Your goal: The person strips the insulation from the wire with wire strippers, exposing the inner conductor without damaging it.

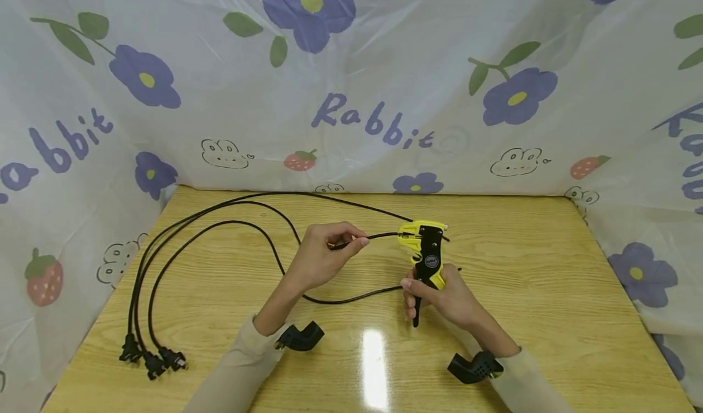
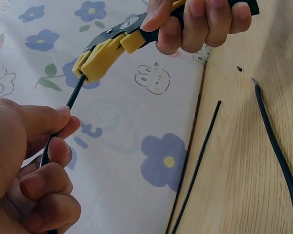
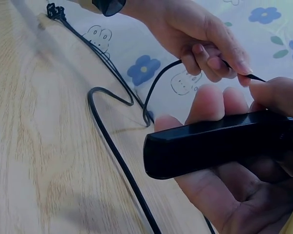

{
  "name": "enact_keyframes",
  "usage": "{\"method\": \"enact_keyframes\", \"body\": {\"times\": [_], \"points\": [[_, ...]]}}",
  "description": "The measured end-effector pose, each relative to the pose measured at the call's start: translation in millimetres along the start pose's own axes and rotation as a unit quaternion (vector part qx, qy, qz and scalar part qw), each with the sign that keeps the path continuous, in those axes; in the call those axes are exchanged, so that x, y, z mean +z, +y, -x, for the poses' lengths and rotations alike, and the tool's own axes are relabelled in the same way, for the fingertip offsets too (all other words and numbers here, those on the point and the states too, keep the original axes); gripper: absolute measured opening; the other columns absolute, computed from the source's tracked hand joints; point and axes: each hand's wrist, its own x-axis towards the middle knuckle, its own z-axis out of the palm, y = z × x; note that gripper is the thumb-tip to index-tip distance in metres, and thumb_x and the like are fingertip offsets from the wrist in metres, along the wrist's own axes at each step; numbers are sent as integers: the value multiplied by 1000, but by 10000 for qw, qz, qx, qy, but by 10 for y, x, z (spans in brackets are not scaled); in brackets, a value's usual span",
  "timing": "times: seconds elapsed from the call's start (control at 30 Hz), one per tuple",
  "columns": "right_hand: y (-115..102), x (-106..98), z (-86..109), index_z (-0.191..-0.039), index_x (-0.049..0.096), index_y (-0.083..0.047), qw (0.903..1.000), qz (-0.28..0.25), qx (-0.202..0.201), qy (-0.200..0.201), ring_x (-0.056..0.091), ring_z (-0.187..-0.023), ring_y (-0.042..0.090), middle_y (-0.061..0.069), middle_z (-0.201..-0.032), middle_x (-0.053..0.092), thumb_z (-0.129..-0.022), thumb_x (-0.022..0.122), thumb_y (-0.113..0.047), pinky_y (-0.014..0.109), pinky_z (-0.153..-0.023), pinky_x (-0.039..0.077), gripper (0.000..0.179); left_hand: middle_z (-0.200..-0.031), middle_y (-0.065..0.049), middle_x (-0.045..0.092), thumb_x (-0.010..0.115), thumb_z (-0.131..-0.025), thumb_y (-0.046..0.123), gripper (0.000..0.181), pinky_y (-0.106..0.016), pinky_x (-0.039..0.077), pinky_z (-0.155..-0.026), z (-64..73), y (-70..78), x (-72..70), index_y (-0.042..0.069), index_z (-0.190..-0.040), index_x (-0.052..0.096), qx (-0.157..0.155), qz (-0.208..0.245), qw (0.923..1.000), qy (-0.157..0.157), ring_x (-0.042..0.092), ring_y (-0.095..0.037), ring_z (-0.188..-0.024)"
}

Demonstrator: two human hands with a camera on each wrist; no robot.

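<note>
My left hand (image 1: 324, 251) pinches a thin black power cord (image 1: 384, 235) between thumb and fingers, a short way back from its end. That end runs into the yellow head of a wire stripper (image 1: 431, 255), so the tip is hidden in the tool. My right hand (image 1: 449, 294) grips the stripper's black handles, holding it upright over the table. In the left wrist view, the yellow jaws stand right around the cord. The right wrist view shows the black handle (image 3: 215, 144) lying across the curled fingers.
Two more black cords lie on the wooden table (image 1: 549, 315); one (image 2: 276, 141) has a paler tip, with a small dark bit (image 2: 239, 68) near it. Several black plugs (image 1: 156, 366) sit at the front left. A patterned cloth (image 1: 373, 77) hangs behind.
</note>
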Motion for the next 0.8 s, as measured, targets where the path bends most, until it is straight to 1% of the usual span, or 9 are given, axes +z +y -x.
{"method": "enact_keyframes", "body": {"times": [0.1,0.17,0.33,0.43,0.57,0.67,0.8], "points": [[-3,-10,7,-100,62,6,10000,-58,5,-45,71,-65,32,13,-78,66,-108,55,-15,54,-62,60,24,-73,-1,69,70,-100,19,14,-23,35,-49,1,0,-6,8,-102,79,63,5,10000,-21,41,-7,-50],[4,-22,11,-102,61,7,9999,-116,-25,-108,72,-65,31,12,-78,66,-108,53,-14,55,-62,59,24,-73,-1,69,70,-100,18,15,-23,35,-49,6,8,-15,7,-102,79,96,-7,9999,-50,41,-6,-50],[21,-47,26,-104,57,9,9990,-356,-21,-262,72,-67,24,9,-80,67,-109,51,-12,54,-63,59,23,-76,1,72,70,-99,17,13,-23,37,-49,5,32,-39,9,-100,79,203,-127,9997,-64,45,-6,-51],[23,-50,34,-105,56,8,9986,-455,66,-270,72,-67,20,7,-80,68,-109,51,-13,52,-63,60,22,-77,0,72,70,-99,17,12,-23,38,-50,3,45,-49,9,-99,79,284,-170,9994,-65,46,-6,-52],[27,-46,33,-105,56,7,9988,-420,118,-234,72,-67,20,7,-79,68,-109,52,-14,50,-63,60,22,-76,-2,73,70,-99,16,12,-23,39,-50,5,54,-57,8,-98,80,349,-169,9992,-45,47,-6,-52],[34,-47,31,-105,56,7,9989,-406,51,-243,72,-66,20,8,-79,68,-109,51,-13,51,-62,60,21,-77,-2,73,71,-99,15,12,-23,40,-51,9,57,-58,7,-98,80,382,-167,9991,-10,50,-6,-53],[45,-53,36,-104,58,7,9983,-515,-10,-272,71,-67,20,7,-80,68,-109,50,-12,52,-63,60,21,-77,0,73,71,-98,15,10,-23,41,-52,26,45,-80,10,-97,80,446,-203,9988,58,52,-5,-55]]}}
